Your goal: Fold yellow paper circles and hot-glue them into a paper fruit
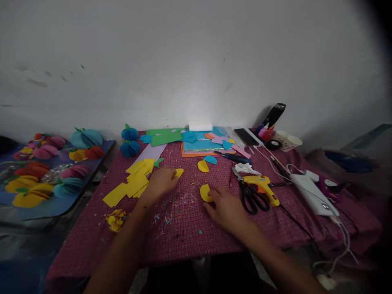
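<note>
Yellow disc [204, 193] at right hand [226, 207] is best handled by its edge, yellow piece [180, 172] at left hand [163, 180] kept uncreased; whether either's fingers pinch can't be told.

The red checked tablecloth [186, 232] bears three small yellow paper cutouts [203, 166], two round blue folded-paper ornaments [130, 149], one crumpled yellow paper wad [115, 220], one yellow plastic glue gun [256, 180], one pair of black-handled metal scissors [244, 188], one black rectangular phone [246, 137] and two pale printed paper cups [292, 141].
</note>
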A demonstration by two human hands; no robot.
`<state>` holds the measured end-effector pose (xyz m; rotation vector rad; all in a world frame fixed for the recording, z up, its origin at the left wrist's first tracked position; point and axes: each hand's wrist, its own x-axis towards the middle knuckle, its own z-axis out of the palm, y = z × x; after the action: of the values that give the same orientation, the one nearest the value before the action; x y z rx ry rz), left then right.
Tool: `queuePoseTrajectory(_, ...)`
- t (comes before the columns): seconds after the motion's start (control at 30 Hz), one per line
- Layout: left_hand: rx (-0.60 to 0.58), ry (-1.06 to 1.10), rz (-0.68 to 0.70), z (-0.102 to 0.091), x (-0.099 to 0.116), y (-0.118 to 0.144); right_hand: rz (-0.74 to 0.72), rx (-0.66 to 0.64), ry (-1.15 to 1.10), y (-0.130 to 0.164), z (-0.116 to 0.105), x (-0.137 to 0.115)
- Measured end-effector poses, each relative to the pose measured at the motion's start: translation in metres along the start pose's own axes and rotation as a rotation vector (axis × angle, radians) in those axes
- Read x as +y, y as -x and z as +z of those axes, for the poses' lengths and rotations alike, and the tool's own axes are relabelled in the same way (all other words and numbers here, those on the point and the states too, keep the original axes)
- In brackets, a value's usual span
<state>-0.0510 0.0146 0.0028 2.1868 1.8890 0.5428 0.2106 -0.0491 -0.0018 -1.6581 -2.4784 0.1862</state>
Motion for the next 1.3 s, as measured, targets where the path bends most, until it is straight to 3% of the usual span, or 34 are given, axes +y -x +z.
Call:
queuePoseTrajectory(0.2,-0.044,-0.041,-0.031,-0.004,0.0,-0.002,-0.055,-0.012,0.074,-0.006,0.005,-0.004)
queuePoseTrajectory(0.47,0.064,-0.065,-0.091,-0.008,0.005,-0.003,-0.085,-0.002,0.106,-0.004,0.009,-0.003)
queuePoseTrajectory(0.77,0.0,-0.031,-0.101,-0.013,-0.001,-0.005,-0.074,-0.04,0.089,-0.003,0.002,-0.006)
queuePoseTrajectory(0.93,0.124,0.146,-0.167,-0.016,-0.003,-0.006,-0.062,-0.023,0.024,-0.005,-0.008,-0.009)
queuePoseTrajectory(1.1,0.197,0.464,-0.204,-0.015,0.001,-0.006,-0.113,0.085,-0.23,-0.022,-0.015,-0.006)
queuePoseTrajectory(1.3,-0.039,1.018,-0.205,0.0,0.014,-0.005,-0.016,0.128,-0.969,-0.049,-0.013,-0.008)
